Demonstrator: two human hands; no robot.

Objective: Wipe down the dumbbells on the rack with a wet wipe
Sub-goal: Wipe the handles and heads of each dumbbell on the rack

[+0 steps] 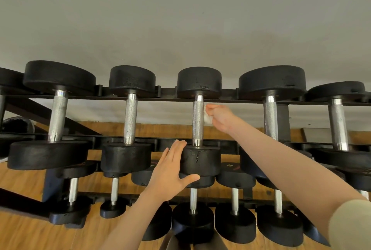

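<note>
A black rack carries a top row of black dumbbells with knurled steel handles. My right hand grips a crumpled white wet wipe and holds it against the right side of the middle dumbbell's handle. My left hand lies with straight fingers against the left side of that dumbbell's near head, thumb spread underneath it.
Neighbouring dumbbells stand close on both sides, one at the left and a bigger one at the right. A lower shelf holds several smaller dumbbells. Behind the rack is a grey wall; below is wooden floor.
</note>
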